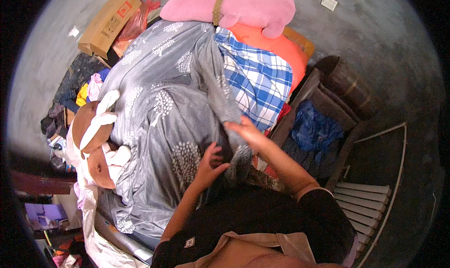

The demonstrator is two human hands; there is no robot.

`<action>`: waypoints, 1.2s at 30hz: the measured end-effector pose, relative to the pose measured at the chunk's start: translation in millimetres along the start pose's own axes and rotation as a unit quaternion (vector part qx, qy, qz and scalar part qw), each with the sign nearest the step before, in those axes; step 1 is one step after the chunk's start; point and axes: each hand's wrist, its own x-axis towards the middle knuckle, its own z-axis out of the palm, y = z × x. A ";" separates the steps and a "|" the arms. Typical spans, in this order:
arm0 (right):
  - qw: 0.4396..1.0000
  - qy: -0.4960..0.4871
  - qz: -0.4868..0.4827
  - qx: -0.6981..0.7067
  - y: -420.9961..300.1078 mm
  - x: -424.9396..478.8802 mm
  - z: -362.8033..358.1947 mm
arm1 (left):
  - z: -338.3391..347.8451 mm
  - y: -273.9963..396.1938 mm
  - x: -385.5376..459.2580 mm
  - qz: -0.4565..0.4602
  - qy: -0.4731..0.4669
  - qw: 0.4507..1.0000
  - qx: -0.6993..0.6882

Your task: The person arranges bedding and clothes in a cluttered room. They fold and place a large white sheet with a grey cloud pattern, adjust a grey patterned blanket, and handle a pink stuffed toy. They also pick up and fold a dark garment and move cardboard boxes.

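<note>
A grey blanket (151, 120) with white tree prints spreads over the bed, wrinkled and uneven. My left hand (210, 164) is over its near part, fingers apart and nothing in them. Beside it on the right, my right hand (249, 132) lies against the blanket's turned-back edge, thumb pointing left. Whether those fingers grip the cloth is hidden. Past that edge shows a blue and white plaid cloth (260, 81), partly lying on an orange-red cover (277, 45).
A long pink plush toy (256, 6) lies at the bed's head. Along the left side rest a brown and white plush toy (95, 127) and a cardboard box (109, 25). On the right stand a dark chair with a blue plastic bag (316, 127) and a slatted rack (365, 204).
</note>
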 end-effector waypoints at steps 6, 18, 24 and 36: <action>0.994 -0.079 -0.069 -0.021 -26.9 24.4 42.6 | 21.3 12.5 75.5 0.090 -0.023 0.991 0.095; 0.875 -0.061 -0.025 -0.479 -11.6 67.7 -162.9 | 91.0 -2.5 147.2 -0.038 -0.088 0.963 0.250; 0.907 0.204 -0.168 -0.329 -89.4 204.2 -264.5 | 83.2 -27.2 171.4 -0.051 -0.061 0.937 0.341; 0.958 0.225 -0.166 0.064 -211.1 437.5 -412.7 | 47.8 6.0 121.1 -0.109 0.276 0.915 0.273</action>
